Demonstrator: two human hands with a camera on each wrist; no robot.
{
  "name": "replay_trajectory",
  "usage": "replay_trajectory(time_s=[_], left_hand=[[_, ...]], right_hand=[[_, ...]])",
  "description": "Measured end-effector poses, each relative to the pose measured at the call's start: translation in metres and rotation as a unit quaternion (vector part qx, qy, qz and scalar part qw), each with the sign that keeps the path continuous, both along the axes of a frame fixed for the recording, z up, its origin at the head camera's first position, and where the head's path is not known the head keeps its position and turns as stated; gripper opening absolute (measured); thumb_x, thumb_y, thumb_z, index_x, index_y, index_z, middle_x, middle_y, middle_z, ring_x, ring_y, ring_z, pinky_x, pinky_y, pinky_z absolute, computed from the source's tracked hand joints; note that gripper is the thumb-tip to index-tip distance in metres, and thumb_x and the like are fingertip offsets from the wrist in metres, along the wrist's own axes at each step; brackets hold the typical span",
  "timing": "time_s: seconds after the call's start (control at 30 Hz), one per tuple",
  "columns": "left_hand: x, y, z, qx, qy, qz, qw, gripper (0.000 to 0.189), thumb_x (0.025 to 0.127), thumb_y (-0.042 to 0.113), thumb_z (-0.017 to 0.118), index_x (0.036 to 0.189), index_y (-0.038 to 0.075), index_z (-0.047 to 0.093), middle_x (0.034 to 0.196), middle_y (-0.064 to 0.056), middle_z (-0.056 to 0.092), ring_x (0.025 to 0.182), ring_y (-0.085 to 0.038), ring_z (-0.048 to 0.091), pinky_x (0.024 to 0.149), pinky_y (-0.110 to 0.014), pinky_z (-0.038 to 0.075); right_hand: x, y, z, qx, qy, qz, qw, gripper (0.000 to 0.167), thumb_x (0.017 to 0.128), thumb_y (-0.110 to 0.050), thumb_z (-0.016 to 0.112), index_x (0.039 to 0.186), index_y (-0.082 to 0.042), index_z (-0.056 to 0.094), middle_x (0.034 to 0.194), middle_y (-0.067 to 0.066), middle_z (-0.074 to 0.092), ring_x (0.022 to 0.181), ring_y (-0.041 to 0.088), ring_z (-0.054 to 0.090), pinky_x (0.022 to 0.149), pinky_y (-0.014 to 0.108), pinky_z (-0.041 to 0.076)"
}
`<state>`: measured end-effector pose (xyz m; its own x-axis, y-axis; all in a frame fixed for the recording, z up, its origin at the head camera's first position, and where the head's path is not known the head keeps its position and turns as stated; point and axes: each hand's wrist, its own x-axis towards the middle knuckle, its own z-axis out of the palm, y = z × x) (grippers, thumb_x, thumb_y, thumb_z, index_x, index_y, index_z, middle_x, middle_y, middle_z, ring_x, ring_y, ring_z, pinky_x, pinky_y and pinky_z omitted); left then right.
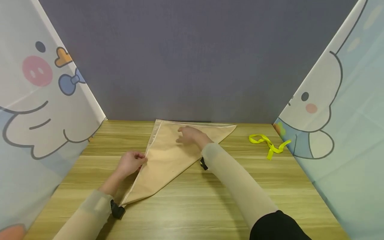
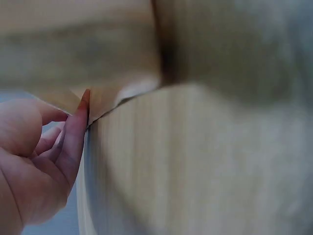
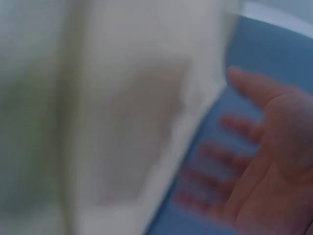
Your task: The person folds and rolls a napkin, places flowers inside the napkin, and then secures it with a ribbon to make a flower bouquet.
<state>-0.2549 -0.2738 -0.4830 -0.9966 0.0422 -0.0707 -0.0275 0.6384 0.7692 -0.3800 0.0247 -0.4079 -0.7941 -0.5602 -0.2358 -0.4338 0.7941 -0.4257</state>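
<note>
A beige cloth (image 1: 168, 156), folded into a rough triangle, lies on the wooden table. Along its left edge the left hand (image 1: 131, 163) pinches the fabric between thumb and fingers. The left wrist view shows this pinch too, with the cloth (image 2: 105, 100) lifted a little off the wood at the fingertips. Over the upper middle of the cloth is the right hand (image 1: 192, 136), holding nothing. In the right wrist view the right hand (image 3: 274, 161) has its fingers spread apart and is blurred, beside the pale cloth (image 3: 132, 147).
A yellow ribbon (image 1: 271, 146) lies loosely looped on the table's right side. Behind the table (image 1: 192, 213) rises a dark grey panel (image 1: 192, 60). Cartoon-printed sheets flank it on the left (image 1: 45, 133) and right (image 1: 354, 140).
</note>
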Motion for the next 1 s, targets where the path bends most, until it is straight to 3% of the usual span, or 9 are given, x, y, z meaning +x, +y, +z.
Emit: replay_trajectory(time_s=[0.1,0.2,0.33,0.9,1.0], left_hand=[[0.0,-0.001,-0.001,-0.004,0.003,0.004,1.0,0.024,0.105,0.017,0.071,0.112,-0.006,0.076,0.094,-0.013,0.078,0.069,-0.014,0.069,0.062,-0.031,0.062],[0.0,-0.002,-0.001,-0.004,-0.001,0.003,1.0,0.023,0.105,0.017,0.071,0.111,-0.005,0.076,0.092,-0.012,0.077,0.069,-0.014,0.069,0.062,-0.031,0.061],[0.002,-0.003,-0.001,0.0,-0.008,0.002,1.0,0.022,0.104,0.017,0.071,0.11,-0.004,0.075,0.09,-0.01,0.077,0.07,-0.015,0.069,0.063,-0.03,0.061],[0.003,-0.003,-0.002,-0.007,-0.016,0.008,0.9998,0.02,0.103,0.017,0.07,0.109,-0.002,0.074,0.09,-0.009,0.075,0.069,-0.016,0.068,0.064,-0.032,0.059],[0.004,-0.004,-0.003,-0.01,-0.016,0.002,0.9998,0.025,0.103,0.017,0.07,0.115,-0.004,0.072,0.089,-0.008,0.075,0.069,-0.016,0.068,0.063,-0.031,0.058]], right_hand=[[0.012,0.011,-0.021,0.048,-0.041,-0.043,0.9971,0.08,0.111,-0.053,0.061,0.175,-0.017,0.029,0.182,0.015,0.026,0.171,0.042,0.014,0.136,0.065,0.019],[0.016,0.017,-0.034,0.035,-0.062,-0.058,0.9957,0.085,0.108,-0.059,0.062,0.177,-0.025,0.025,0.186,0.015,0.009,0.172,0.043,0.002,0.135,0.07,0.009],[0.016,0.019,-0.041,0.01,-0.064,-0.042,0.997,0.087,0.107,-0.06,0.064,0.177,-0.031,0.022,0.186,0.014,-0.001,0.171,0.044,-0.006,0.134,0.072,-0.001],[0.01,0.017,-0.048,0.003,-0.04,-0.002,0.9992,0.085,0.109,-0.061,0.06,0.177,-0.033,0.018,0.186,0.01,-0.004,0.172,0.037,-0.008,0.135,0.068,-0.006],[0.009,0.018,-0.05,0.011,-0.036,0.007,0.9993,0.084,0.11,-0.062,0.057,0.178,-0.033,0.016,0.186,0.01,-0.006,0.172,0.037,-0.009,0.135,0.067,-0.007]])
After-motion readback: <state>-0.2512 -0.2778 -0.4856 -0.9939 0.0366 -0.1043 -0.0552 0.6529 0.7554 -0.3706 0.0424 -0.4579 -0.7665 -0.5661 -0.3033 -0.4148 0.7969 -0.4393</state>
